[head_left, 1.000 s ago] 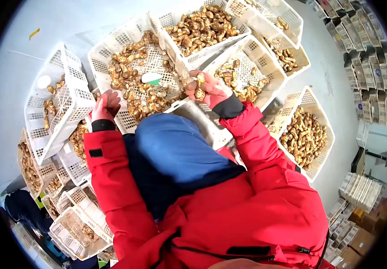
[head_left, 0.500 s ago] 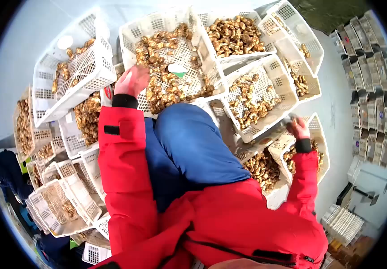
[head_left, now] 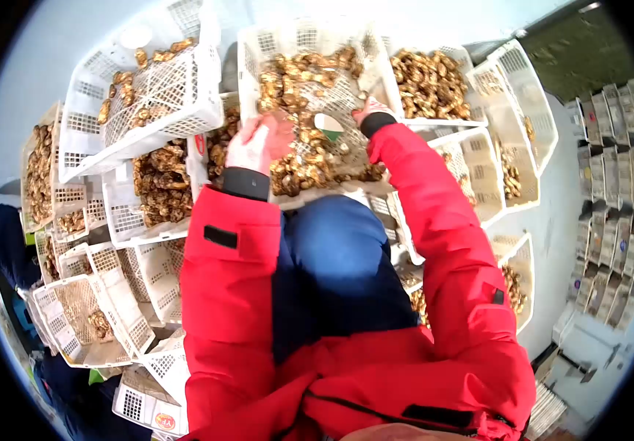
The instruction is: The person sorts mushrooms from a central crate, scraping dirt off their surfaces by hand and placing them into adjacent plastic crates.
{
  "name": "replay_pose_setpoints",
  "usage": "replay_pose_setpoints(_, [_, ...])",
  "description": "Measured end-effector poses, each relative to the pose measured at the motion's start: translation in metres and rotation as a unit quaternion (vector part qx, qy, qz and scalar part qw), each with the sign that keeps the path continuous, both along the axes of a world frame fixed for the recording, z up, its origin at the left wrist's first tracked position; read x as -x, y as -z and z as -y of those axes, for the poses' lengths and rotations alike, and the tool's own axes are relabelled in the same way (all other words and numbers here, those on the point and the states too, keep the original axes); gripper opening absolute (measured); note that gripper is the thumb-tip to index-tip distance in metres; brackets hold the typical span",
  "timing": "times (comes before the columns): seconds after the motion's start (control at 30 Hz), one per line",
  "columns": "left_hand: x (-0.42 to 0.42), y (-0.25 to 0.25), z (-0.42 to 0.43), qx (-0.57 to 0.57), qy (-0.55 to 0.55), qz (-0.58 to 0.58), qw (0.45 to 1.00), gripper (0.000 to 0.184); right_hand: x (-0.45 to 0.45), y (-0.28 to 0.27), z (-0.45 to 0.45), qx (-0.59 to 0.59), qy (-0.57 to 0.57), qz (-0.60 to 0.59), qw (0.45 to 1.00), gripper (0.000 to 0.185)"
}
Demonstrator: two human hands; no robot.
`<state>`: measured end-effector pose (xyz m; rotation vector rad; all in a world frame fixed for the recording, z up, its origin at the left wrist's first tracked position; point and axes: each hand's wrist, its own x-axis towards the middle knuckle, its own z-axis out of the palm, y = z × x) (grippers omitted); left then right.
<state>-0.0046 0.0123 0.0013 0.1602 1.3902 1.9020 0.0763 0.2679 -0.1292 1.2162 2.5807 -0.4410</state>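
A white perforated crate [head_left: 252, 55] stands in front of my knees, with brown knobbly mushrooms [head_left: 303, 163] strewn over its mesh bottom. My left hand [head_left: 260, 142] is at the crate's left side, its fingers curled over the mushrooms and slightly blurred. Whatever it may hold is hidden. At the right inner wall is my right hand [head_left: 373, 110], fingers drawn together and pointing into the crate; I cannot make out what is between them. Between the two hands lies a small white and green piece [head_left: 328, 126] on the mushrooms.
More white crates surround me: a tilted one [head_left: 81, 88] at the upper left, a full one [head_left: 434, 119] at the upper right, and several stacked at the lower left [head_left: 89, 364]. Rows of small bins [head_left: 611, 184] line the far right. My blue knee [head_left: 339, 235] is close to the crate.
My right hand has swung from the crates at the right into the middle crate. My left hand has moved from its left rim inward over the mushrooms. The view has shifted.
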Motion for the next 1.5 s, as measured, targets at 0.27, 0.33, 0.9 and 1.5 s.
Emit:
replay_pose_setpoints(0.27, [0.004,-0.009,-0.013,0.043,0.007,-0.001,0.999,0.029,0.023,0.056,0.005,-0.040,-0.012,-0.026,0.999,0.033])
replay_pose_setpoints(0.33, [0.003,-0.007,-0.011,0.041,0.033,-0.028,0.998,0.037,0.021,0.042,0.002,0.488,0.230,-0.336,0.772,0.042])
replay_pose_setpoints(0.9, [0.007,0.019,-0.007,0.035,0.026,-0.011,0.999,0.031,-0.073,-0.148,0.062,0.585,0.011,-0.549,0.597,0.035])
replay_pose_setpoints(1.5, [0.002,0.000,-0.004,0.044,0.063,-0.044,0.996,0.043,-0.400,-0.119,0.002,0.071,0.186,-0.205,0.958,0.033])
